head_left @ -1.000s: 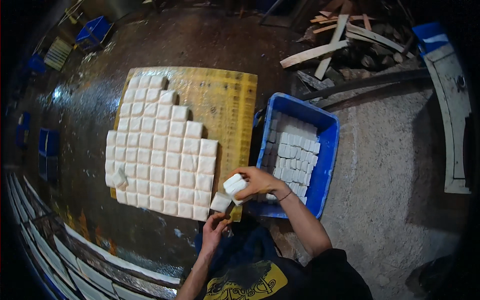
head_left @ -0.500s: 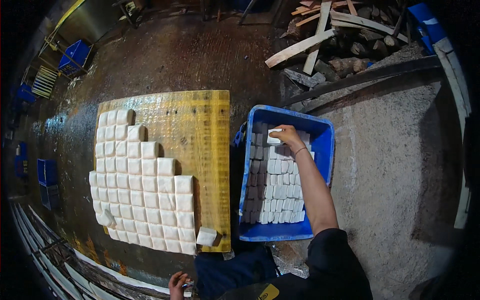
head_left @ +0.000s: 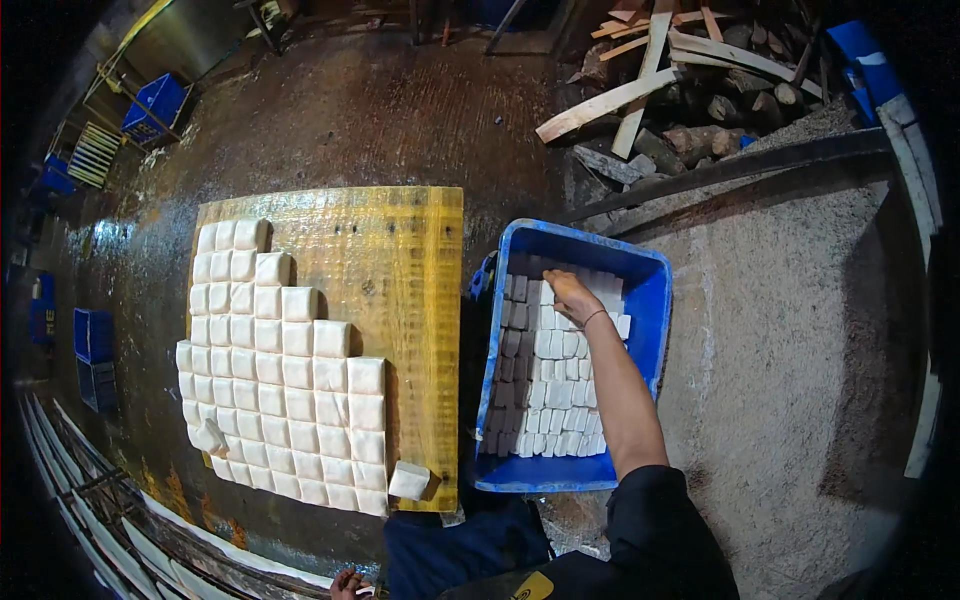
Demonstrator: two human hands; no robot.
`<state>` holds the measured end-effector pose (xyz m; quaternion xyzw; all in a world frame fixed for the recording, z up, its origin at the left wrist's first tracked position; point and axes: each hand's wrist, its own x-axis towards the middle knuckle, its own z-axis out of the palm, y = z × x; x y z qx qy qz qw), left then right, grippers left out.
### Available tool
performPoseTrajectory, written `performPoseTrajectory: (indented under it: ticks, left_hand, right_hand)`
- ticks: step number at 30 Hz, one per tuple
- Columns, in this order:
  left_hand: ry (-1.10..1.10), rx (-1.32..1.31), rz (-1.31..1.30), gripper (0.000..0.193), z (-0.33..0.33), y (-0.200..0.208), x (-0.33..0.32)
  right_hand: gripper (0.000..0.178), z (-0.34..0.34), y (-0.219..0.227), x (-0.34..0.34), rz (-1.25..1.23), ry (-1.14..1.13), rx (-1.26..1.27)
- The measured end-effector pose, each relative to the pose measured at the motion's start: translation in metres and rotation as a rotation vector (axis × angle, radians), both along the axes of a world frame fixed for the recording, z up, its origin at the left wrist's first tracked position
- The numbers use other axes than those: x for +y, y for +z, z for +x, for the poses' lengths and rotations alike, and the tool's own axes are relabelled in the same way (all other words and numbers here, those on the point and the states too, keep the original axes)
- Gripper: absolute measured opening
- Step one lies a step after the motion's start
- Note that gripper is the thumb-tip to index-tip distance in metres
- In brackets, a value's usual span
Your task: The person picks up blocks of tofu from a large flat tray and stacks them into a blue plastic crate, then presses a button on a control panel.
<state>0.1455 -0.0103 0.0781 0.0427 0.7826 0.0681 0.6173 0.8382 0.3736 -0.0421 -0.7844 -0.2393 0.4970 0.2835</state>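
Observation:
My right hand [head_left: 573,297] is down inside a blue plastic bin [head_left: 640,250], at the far end of its rows. Its fingers are closed on a white tofu block [head_left: 547,293], largely hidden under them. Tightly packed tofu blocks [head_left: 560,392] stand on edge in the bin. To the left, a slab of square-cut tofu [head_left: 270,370] lies on a yellow board [head_left: 420,300], its upper right stepped where blocks are absent. A single tofu block [head_left: 409,481] sits apart at the board's near edge. My left hand [head_left: 349,583] hangs low at the bottom edge, fingers curled, its contents unclear.
Logs and planks [head_left: 690,110] are piled at the far right, behind a dark beam [head_left: 740,180]. Rough concrete [head_left: 750,370] lies right of the bin. Blue crates [head_left: 95,355] stand at the left on the wet floor [head_left: 330,120]. Metal rails [head_left: 110,520] run along the lower left.
My right hand has lowered the tofu block from above the bin into its far rows. My left hand has dropped slightly toward the bottom edge. The view has shifted a little.

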Motion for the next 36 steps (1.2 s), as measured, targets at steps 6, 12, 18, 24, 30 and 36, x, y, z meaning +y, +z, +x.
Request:
performPoseTrajectory:
  ticks: [6, 12, 18, 24, 30, 36]
  left_hand:
    - [0.162, 0.019, 0.238, 0.044, 0.033, 0.008, 0.017]
    - [0.068, -0.116, 0.442, 0.039, 0.073, -0.003, 0.059]
    - [0.124, -0.085, 0.476, 0.037, 0.059, -0.011, 0.036]
    - [0.205, 0.082, 0.226, 0.036, 0.013, -0.03, -0.029]
    - [0.213, 0.086, 0.223, 0.037, -0.006, -0.044, -0.06]
    - [0.261, 0.087, 0.213, 0.036, -0.011, -0.044, -0.062]
  right_hand:
    - [0.038, -0.047, 0.075, -0.002, 0.272, 0.098, -0.434]
    - [0.031, -0.24, 0.177, -0.019, 0.622, 0.504, -0.226]
    - [0.047, -0.319, 0.156, -0.025, 0.735, 0.788, -0.673]
    - [0.047, -0.333, 0.169, -0.033, 0.611, 0.833, -0.541]
    - [0.051, -0.314, 0.171, -0.008, 0.344, 0.844, -0.231]
    - [0.048, -0.298, 0.181, 0.021, 0.25, 0.811, -0.006]
